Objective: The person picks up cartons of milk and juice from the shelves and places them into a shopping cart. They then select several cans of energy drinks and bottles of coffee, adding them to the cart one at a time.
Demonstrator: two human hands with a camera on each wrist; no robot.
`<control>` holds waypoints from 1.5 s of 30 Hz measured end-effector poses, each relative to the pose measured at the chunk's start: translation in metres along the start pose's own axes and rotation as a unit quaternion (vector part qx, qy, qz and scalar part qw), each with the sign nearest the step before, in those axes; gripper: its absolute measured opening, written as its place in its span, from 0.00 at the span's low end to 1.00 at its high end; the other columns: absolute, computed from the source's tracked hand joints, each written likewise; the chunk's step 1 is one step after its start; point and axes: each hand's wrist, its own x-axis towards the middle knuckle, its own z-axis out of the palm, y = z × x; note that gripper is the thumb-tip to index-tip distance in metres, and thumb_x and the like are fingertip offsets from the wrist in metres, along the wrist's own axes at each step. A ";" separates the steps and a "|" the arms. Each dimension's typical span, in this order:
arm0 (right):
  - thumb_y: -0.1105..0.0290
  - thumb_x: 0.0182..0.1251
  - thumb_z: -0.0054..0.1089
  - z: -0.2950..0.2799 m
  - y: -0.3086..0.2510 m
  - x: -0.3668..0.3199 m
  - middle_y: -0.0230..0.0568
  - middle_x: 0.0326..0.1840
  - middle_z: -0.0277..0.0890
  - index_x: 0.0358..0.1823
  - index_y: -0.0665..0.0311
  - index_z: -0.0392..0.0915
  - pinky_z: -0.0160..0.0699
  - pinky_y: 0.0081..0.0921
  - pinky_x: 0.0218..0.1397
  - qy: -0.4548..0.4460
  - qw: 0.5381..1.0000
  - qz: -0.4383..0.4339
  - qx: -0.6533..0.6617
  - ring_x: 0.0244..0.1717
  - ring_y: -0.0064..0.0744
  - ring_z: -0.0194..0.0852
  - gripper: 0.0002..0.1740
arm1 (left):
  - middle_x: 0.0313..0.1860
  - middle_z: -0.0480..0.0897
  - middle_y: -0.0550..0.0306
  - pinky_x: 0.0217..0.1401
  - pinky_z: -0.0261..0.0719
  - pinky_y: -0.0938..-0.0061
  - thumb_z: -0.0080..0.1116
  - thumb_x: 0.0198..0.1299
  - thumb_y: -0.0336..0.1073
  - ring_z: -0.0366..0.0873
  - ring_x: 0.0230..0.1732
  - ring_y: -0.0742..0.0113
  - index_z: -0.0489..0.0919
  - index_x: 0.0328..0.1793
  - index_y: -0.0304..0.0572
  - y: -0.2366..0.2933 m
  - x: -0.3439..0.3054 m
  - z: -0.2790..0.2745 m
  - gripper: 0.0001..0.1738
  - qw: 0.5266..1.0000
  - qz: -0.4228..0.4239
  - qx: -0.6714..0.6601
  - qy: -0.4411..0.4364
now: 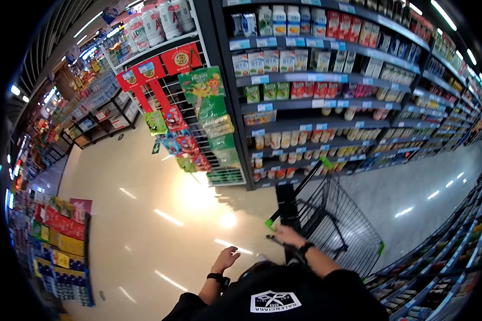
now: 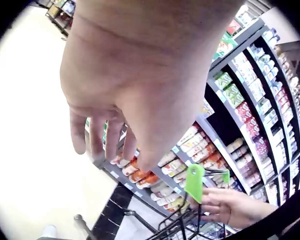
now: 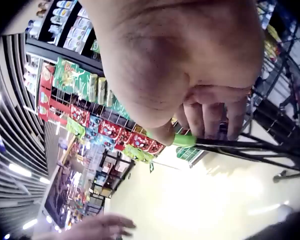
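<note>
A wire shopping cart (image 1: 340, 214) with green corner pieces stands at the lower right in the head view. The right hand (image 1: 288, 235) curls round its handle beside a green end piece (image 1: 270, 224); in the right wrist view the fingers of this hand (image 3: 210, 112) bend over the bar by the green part (image 3: 184, 140). The left hand (image 1: 226, 259) hangs free over the floor, left of the cart, holding nothing. Its fingers are loosely bent in the left wrist view, where the hand (image 2: 135, 80) hides part of the shelves.
Tall shelves (image 1: 316, 101) of cartons and jars run along the far side of the cart. A wire rack (image 1: 227, 174) with hanging packets stands at the shelf end. Stacked boxes (image 1: 64, 241) are at the left, and another shelf row (image 1: 439, 257) is at the right.
</note>
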 end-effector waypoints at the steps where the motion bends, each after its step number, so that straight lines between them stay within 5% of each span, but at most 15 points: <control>1: 0.55 0.78 0.63 0.007 0.009 -0.013 0.45 0.41 0.84 0.59 0.62 0.82 0.81 0.35 0.50 0.013 0.998 -0.043 -0.046 0.43 0.32 0.82 0.19 | 0.60 0.86 0.37 0.63 0.84 0.54 0.69 0.66 0.50 0.85 0.57 0.39 0.82 0.65 0.39 0.008 0.015 0.002 0.28 0.999 0.036 -0.003 0.021; 7: 0.53 0.75 0.65 0.013 0.064 -0.108 0.51 0.52 0.90 0.69 0.65 0.78 0.85 0.37 0.58 -0.004 0.996 0.068 -0.059 0.53 0.47 0.90 0.30 | 0.65 0.80 0.35 0.71 0.75 0.50 0.66 0.67 0.54 0.76 0.67 0.34 0.77 0.69 0.38 0.097 0.109 0.004 0.34 0.965 0.206 -0.013 0.162; 11: 0.53 0.72 0.66 0.012 0.125 -0.171 0.53 0.51 0.90 0.67 0.66 0.80 0.85 0.38 0.58 0.083 0.983 0.108 -0.120 0.52 0.50 0.89 0.30 | 0.56 0.86 0.44 0.61 0.82 0.46 0.64 0.67 0.52 0.84 0.58 0.38 0.78 0.67 0.51 0.133 0.127 0.001 0.26 0.985 0.113 0.111 0.064; 15: 0.54 0.71 0.66 0.017 0.180 -0.215 0.47 0.54 0.88 0.58 0.63 0.85 0.86 0.40 0.57 0.087 0.959 0.270 0.011 0.55 0.46 0.88 0.23 | 0.55 0.85 0.48 0.56 0.86 0.51 0.57 0.71 0.38 0.84 0.57 0.44 0.76 0.60 0.47 0.118 0.135 0.013 0.14 0.974 0.086 0.179 0.105; 19: 0.55 0.70 0.67 0.028 0.189 -0.258 0.44 0.49 0.90 0.55 0.63 0.86 0.87 0.36 0.55 0.074 0.941 0.060 -0.326 0.50 0.42 0.90 0.21 | 0.56 0.85 0.49 0.57 0.86 0.50 0.58 0.70 0.40 0.83 0.59 0.45 0.76 0.59 0.45 0.112 0.127 0.019 0.15 0.974 0.077 0.191 0.095; 21: 0.56 0.68 0.68 0.031 0.159 -0.269 0.43 0.47 0.90 0.55 0.59 0.88 0.87 0.32 0.55 0.148 0.932 0.328 -0.050 0.49 0.40 0.90 0.20 | 0.56 0.84 0.49 0.57 0.85 0.50 0.58 0.70 0.40 0.83 0.58 0.45 0.76 0.58 0.44 0.107 0.119 0.019 0.15 0.975 0.080 0.190 0.090; 22: 0.55 0.65 0.69 0.044 0.223 -0.282 0.44 0.48 0.91 0.54 0.58 0.89 0.86 0.33 0.58 0.134 0.961 0.241 0.013 0.51 0.40 0.90 0.21 | 0.55 0.84 0.48 0.57 0.85 0.50 0.58 0.70 0.40 0.83 0.58 0.45 0.75 0.58 0.43 0.106 0.112 0.019 0.15 0.974 0.084 0.191 0.085; 25: 0.53 0.63 0.70 0.043 0.209 -0.289 0.44 0.48 0.91 0.54 0.61 0.89 0.85 0.33 0.59 0.140 0.950 0.261 -0.098 0.51 0.38 0.90 0.23 | 0.54 0.84 0.48 0.56 0.85 0.50 0.58 0.69 0.40 0.83 0.57 0.45 0.75 0.58 0.42 0.091 0.098 0.017 0.16 0.972 0.113 0.184 0.089; 30: 0.54 0.62 0.71 0.042 0.203 -0.287 0.43 0.49 0.91 0.54 0.57 0.89 0.84 0.33 0.58 0.226 0.904 0.359 0.056 0.53 0.38 0.89 0.23 | 0.50 0.87 0.43 0.55 0.85 0.49 0.60 0.68 0.44 0.85 0.55 0.42 0.75 0.60 0.43 0.069 0.077 0.009 0.20 0.984 0.078 0.150 0.049; 35: 0.63 0.66 0.67 0.032 0.194 -0.281 0.45 0.53 0.87 0.54 0.68 0.85 0.88 0.34 0.52 0.100 0.957 0.224 -0.155 0.46 0.39 0.88 0.20 | 0.45 0.88 0.40 0.53 0.84 0.46 0.62 0.67 0.48 0.87 0.50 0.37 0.75 0.60 0.42 0.052 0.059 -0.001 0.23 0.991 0.059 0.109 0.049; 37: 0.65 0.69 0.64 0.038 0.185 -0.278 0.49 0.49 0.86 0.60 0.72 0.80 0.89 0.34 0.46 0.210 0.941 0.238 0.117 0.42 0.42 0.88 0.23 | 0.44 0.88 0.38 0.52 0.84 0.45 0.63 0.66 0.49 0.87 0.49 0.37 0.76 0.58 0.41 0.047 0.053 -0.005 0.23 0.994 0.034 0.094 0.045; 39: 0.66 0.71 0.63 0.031 0.175 -0.271 0.51 0.48 0.85 0.64 0.75 0.75 0.89 0.34 0.43 0.172 0.948 0.249 0.095 0.41 0.42 0.88 0.26 | 0.43 0.88 0.37 0.52 0.84 0.45 0.64 0.65 0.50 0.86 0.49 0.36 0.76 0.57 0.41 0.038 0.050 -0.007 0.24 0.995 0.021 0.085 0.050; 41: 0.63 0.69 0.68 0.032 0.167 -0.263 0.42 0.65 0.84 0.58 0.55 0.88 0.87 0.36 0.61 0.180 0.922 0.314 0.137 0.62 0.40 0.86 0.18 | 0.43 0.87 0.36 0.52 0.83 0.45 0.64 0.64 0.51 0.86 0.49 0.35 0.77 0.56 0.40 0.027 0.048 -0.010 0.25 0.995 0.008 0.079 0.057; 42: 0.63 0.73 0.67 0.029 0.143 -0.247 0.43 0.61 0.85 0.65 0.62 0.81 0.90 0.39 0.53 0.226 0.855 0.415 0.212 0.52 0.40 0.90 0.22 | 0.43 0.87 0.35 0.52 0.83 0.45 0.65 0.64 0.52 0.86 0.49 0.35 0.77 0.56 0.39 0.023 0.045 -0.012 0.26 0.997 0.000 0.060 0.055; 45: 0.63 0.76 0.63 0.029 0.163 -0.238 0.46 0.58 0.86 0.69 0.67 0.75 0.92 0.40 0.45 0.193 0.880 0.365 0.234 0.45 0.42 0.90 0.25 | 0.42 0.87 0.34 0.52 0.82 0.44 0.66 0.63 0.53 0.85 0.49 0.32 0.77 0.54 0.38 0.016 0.035 -0.018 0.27 0.998 -0.014 0.029 0.053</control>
